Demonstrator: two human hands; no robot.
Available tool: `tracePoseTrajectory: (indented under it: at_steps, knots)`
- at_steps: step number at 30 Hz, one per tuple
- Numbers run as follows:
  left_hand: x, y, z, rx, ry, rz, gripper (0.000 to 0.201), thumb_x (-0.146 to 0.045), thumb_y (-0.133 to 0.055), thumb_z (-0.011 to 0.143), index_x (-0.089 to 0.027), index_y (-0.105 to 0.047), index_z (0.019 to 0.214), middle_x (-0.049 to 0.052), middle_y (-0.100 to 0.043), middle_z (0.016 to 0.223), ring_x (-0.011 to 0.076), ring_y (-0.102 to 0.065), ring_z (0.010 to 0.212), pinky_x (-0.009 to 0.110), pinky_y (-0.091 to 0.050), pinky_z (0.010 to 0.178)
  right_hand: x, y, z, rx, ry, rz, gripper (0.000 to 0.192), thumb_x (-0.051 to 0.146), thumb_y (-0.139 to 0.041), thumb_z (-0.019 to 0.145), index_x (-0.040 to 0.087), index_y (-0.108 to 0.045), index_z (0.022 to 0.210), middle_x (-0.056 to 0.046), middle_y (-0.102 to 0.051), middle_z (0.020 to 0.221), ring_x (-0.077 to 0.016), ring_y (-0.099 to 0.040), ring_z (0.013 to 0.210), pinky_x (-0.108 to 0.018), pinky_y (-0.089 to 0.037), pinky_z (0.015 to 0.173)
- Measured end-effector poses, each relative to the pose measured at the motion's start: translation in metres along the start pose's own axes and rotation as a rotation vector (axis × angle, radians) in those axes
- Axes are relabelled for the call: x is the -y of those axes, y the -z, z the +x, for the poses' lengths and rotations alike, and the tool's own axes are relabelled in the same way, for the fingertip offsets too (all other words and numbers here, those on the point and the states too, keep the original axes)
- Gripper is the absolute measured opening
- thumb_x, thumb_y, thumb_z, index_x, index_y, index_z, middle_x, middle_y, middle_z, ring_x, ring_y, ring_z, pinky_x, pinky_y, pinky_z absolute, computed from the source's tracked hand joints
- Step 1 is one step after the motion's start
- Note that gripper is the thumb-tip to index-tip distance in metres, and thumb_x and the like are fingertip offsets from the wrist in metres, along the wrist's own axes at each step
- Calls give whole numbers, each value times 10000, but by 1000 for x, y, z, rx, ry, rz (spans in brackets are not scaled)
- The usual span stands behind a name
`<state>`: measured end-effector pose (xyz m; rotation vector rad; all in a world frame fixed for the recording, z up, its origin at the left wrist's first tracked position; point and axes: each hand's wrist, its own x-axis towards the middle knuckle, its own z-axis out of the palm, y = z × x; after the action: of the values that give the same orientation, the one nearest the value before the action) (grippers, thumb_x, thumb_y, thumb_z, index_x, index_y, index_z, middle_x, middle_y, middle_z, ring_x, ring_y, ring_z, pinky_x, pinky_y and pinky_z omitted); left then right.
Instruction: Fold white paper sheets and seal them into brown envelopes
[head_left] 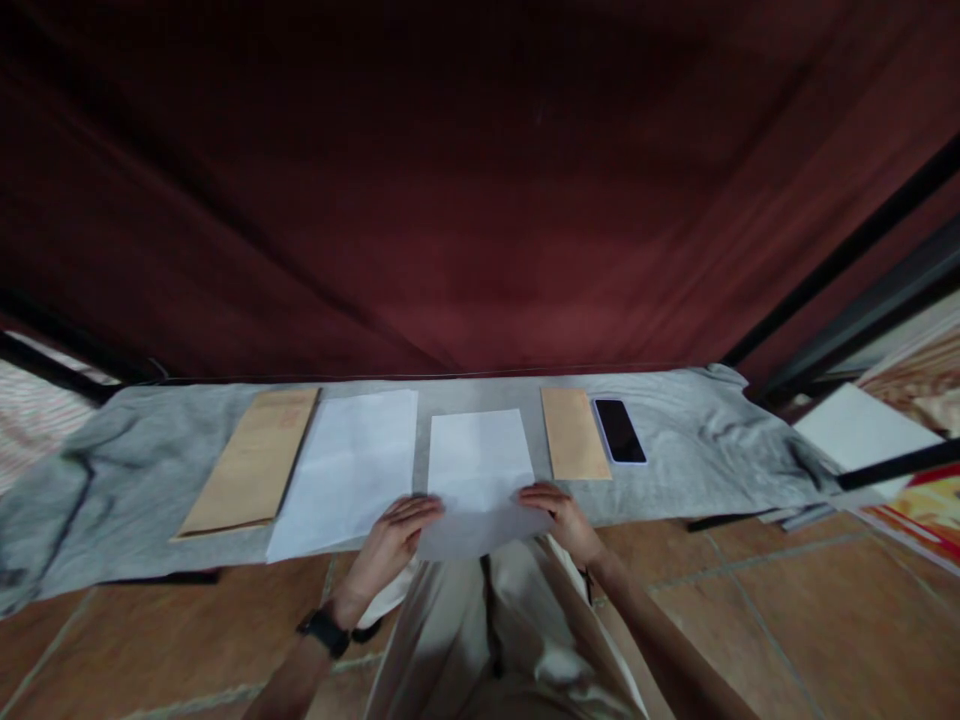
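A white sheet of paper lies in front of me, its near part bent at a crease line and hanging over the front edge of the cloth-covered surface. My left hand grips its left side, fingers over the top and thumb hidden. On the opposite side, my right hand holds the paper in the same way. Left of it rests a stack of larger white paper, beside several brown envelopes. A smaller brown envelope lies to the right, next to a phone.
Grey cloth covers the narrow work surface. Behind it hangs a dark red curtain. Black metal bars slant at the right, where a white board and printed packaging stand. Below is a tiled floor.
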<state>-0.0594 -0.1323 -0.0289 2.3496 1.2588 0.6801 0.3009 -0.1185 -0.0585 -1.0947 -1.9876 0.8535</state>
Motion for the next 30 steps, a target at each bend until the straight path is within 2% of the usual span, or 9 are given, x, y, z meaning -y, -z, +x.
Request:
tracePoseTrajectory:
  at_steps: [3,6,8,10,14,17,20,23,30]
  knots:
    - [1,-1,2,24,-10,-47,422,-121,-519,877,-319,-738,1177,25,-726,1256,200,-647,1204,432,-472,1116,0,1,6,-11,-37,-6,334,108,-574,864,257,-771,1089,-51,-766,1153,-235,-692,1120,-430,-532,1021]
    - [3,-2,14,-56,172,-144,248,-301,-562,911,-263,-777,1030,37,-784,1053,205,-717,984,352,-569,927,0,-3,15,-85,-159,-44,247,283,-581,933,236,-755,1101,-63,-780,1085,-245,-725,1017,-396,-566,930]
    - [4,-3,24,-138,319,-211,283,-414,-565,905,-223,-772,928,33,-783,908,199,-713,835,308,-574,790,0,-6,21,-163,-249,-96,277,380,-561,956,211,-743,1078,-81,-785,1020,-248,-737,929,-363,-576,849]
    - [5,-3,34,-182,397,-268,333,-478,-565,882,-201,-750,883,27,-765,858,191,-688,783,287,-547,737,0,-9,27,-232,-297,-150,308,428,-533,969,194,-727,1023,-82,-780,920,-238,-733,831,-323,-566,764]
    - [4,-6,49,-233,465,-284,380,-526,-534,857,-192,-641,713,-14,-643,671,152,-579,655,248,-457,630,3,-14,41,-273,-331,-269,336,450,-465,998,202,-679,924,-57,-741,777,-209,-700,706,-269,-505,642]
    - [2,-8,59,-251,501,-226,384,-524,-517,850,-211,-526,628,-52,-498,568,127,-469,581,236,-374,572,8,-17,53,-253,-433,-436,306,417,-456,1010,204,-658,925,-74,-749,833,-216,-716,775,-263,-494,662]
    - [2,-8,70,-252,561,-168,358,-489,-492,864,-223,-488,625,-53,-471,562,129,-453,578,239,-350,571,13,-20,65,-222,-532,-554,262,363,-469,1016,181,-654,1053,-110,-764,971,-223,-731,886,-265,-499,721]
    - [1,-8,81,-196,648,-97,305,-437,-483,890,-224,-530,676,-34,-545,605,138,-509,595,243,-364,592,16,-20,75,-178,-600,-626,269,346,-484,1022,167,-639,1150,-119,-767,1008,-223,-738,924,-262,-496,743]
    - [0,-4,100,-59,831,154,268,-397,-474,955,-227,-653,851,41,-729,839,192,-671,794,260,-396,654,14,-16,96,-139,-652,-715,264,368,-519,1020,163,-656,1115,-102,-771,936,-207,-741,899,-257,-499,750]
